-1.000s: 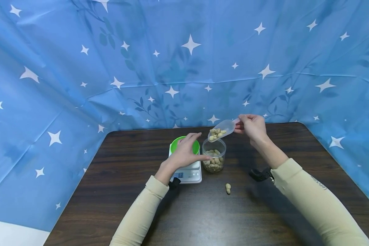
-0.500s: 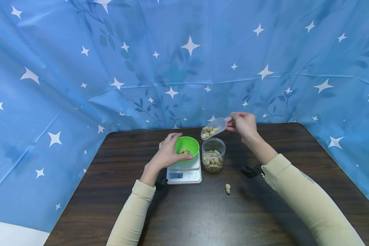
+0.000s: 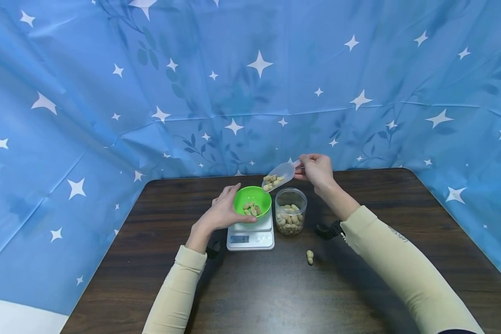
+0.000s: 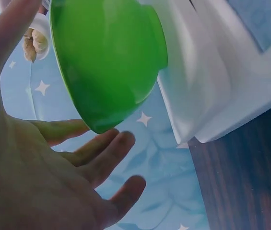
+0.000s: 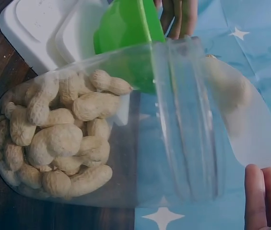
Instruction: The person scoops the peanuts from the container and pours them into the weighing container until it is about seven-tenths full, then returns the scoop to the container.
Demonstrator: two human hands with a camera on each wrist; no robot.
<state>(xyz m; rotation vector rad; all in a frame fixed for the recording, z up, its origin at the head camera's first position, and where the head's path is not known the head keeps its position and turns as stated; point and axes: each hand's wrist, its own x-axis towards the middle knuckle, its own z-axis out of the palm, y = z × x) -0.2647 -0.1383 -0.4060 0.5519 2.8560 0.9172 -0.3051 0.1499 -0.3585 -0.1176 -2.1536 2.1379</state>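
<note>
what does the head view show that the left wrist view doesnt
Only the head view shows the right hand pinching the clear scoop's handle, the clear jar of peanuts, a loose peanut on the dark table and the scale's display. Only the left wrist view shows the bowl's underside and the palm from below. Both show the left hand at the green bowl on the white scale, and the scoop with peanuts.

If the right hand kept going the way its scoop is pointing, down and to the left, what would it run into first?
Most likely the green bowl on the scale. The right hand holds the scoop of peanuts tilted toward the bowl's far rim, just above it. Depth is hard to judge, but nothing else seems to lie between them.
</note>
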